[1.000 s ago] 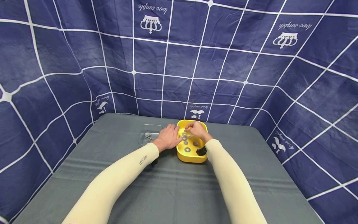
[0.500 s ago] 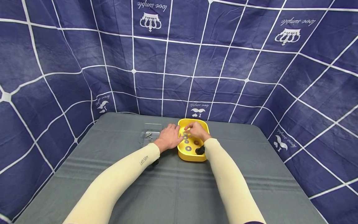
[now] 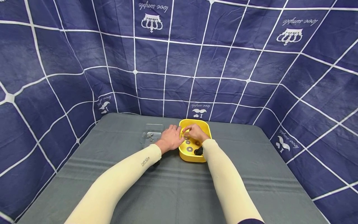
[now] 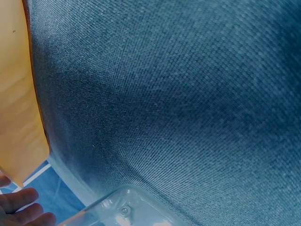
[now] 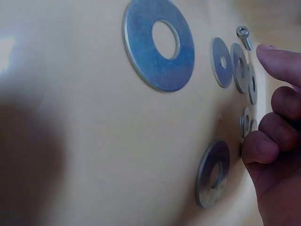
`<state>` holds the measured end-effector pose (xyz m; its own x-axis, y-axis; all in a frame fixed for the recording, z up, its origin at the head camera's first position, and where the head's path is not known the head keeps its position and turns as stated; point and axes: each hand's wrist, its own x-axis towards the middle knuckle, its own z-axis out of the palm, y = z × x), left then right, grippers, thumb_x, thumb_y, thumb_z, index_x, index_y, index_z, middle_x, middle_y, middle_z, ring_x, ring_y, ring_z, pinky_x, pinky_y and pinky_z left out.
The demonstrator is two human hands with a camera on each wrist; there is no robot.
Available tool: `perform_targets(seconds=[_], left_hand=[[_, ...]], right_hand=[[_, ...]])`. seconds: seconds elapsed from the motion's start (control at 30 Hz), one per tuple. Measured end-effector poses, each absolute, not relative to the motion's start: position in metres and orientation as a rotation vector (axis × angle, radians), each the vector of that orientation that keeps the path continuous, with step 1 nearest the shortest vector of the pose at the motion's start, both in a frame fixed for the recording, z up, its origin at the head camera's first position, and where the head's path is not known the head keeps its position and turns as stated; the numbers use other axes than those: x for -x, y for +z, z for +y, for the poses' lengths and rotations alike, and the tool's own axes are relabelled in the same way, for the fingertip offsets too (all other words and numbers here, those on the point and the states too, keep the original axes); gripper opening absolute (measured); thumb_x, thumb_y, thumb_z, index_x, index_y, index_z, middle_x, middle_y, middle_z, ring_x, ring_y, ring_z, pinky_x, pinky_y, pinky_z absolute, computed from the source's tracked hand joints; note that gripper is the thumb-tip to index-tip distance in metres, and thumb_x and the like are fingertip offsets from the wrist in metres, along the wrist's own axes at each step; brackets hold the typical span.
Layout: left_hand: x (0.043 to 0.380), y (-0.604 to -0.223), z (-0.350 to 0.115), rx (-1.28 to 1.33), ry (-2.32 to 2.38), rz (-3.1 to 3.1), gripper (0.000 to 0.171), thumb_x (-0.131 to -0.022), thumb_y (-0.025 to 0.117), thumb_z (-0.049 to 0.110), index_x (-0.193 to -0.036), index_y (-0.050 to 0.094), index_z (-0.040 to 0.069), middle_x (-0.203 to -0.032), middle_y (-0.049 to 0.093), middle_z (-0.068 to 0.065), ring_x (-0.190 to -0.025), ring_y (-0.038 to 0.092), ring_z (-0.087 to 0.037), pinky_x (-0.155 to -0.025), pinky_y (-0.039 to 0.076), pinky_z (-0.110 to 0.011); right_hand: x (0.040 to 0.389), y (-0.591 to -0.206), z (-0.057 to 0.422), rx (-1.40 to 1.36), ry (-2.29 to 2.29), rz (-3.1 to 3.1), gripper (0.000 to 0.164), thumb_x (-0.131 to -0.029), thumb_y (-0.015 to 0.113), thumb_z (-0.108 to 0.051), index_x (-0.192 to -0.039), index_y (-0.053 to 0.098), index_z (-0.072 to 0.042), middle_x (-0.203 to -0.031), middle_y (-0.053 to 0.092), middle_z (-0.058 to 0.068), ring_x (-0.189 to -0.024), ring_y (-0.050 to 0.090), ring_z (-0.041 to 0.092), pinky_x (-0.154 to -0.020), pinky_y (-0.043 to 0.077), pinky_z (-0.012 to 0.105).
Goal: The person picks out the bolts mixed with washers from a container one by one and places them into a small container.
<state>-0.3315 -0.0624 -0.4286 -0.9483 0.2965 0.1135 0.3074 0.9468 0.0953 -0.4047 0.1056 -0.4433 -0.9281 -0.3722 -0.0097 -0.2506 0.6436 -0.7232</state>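
Observation:
My left hand (image 3: pixel 172 137) lies at the left rim of the yellow bin (image 3: pixel 193 159), fingers extended over the edge. Inside the bin my right hand (image 3: pixel 196 132) reaches toward its left wall, with several fingers bent and one finger pointing out. Close to that fingertip in the right wrist view is a small socket-head screw (image 5: pixel 243 36); a narrow gap shows between them. Several flat metal washers lie on the bin floor, among them a large washer (image 5: pixel 186 52) and another washer (image 5: pixel 213 174). The fingers partly hide the farther washers.
Left of my left hand stands a clear plastic box (image 3: pixel 145 143) with several screws (image 3: pixel 150 136) inside. A grey cloth (image 3: pixel 167 186) covers the table. Behind it hangs a blue curtain (image 3: pixel 179 87) with white lines.
My right hand has shifted slightly left and nearer inside the bin, toward my left fingers. The left hand stays at the rim. The head view has moved a little.

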Motion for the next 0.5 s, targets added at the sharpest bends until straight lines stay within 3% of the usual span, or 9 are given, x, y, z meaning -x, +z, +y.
perform_targets(seconds=[0.23,0.5], left_hand=[[0.3302,-0.4285,-0.0605,0.476,-0.174,-2.987,0.062,-0.098,0.052,0.043,-0.148,0.042,0.007,-0.135,0.055,-0.015,-0.131,0.047,-0.030,-0.106,0.045,-0.046],[0.3330,-0.4295,-0.0596,0.454,-0.185,-3.016,0.064,-0.099,0.053,0.043,-0.150,0.040,0.007,-0.139,0.053,-0.016,-0.135,0.044,-0.031,-0.108,0.043,-0.047]], right_hand=[[0.4023,-0.4454,0.1048,0.516,-1.163,2.702,0.018,-0.086,0.072,-0.005,-0.103,0.078,-0.004,-0.097,0.072,0.010,-0.072,0.051,0.015,-0.061,0.037,0.023],[0.4044,-0.4489,0.1017,0.481,-1.130,2.696,0.019,-0.087,0.071,-0.006,-0.104,0.079,-0.007,-0.086,0.069,0.007,-0.063,0.049,0.013,-0.055,0.036,0.022]])
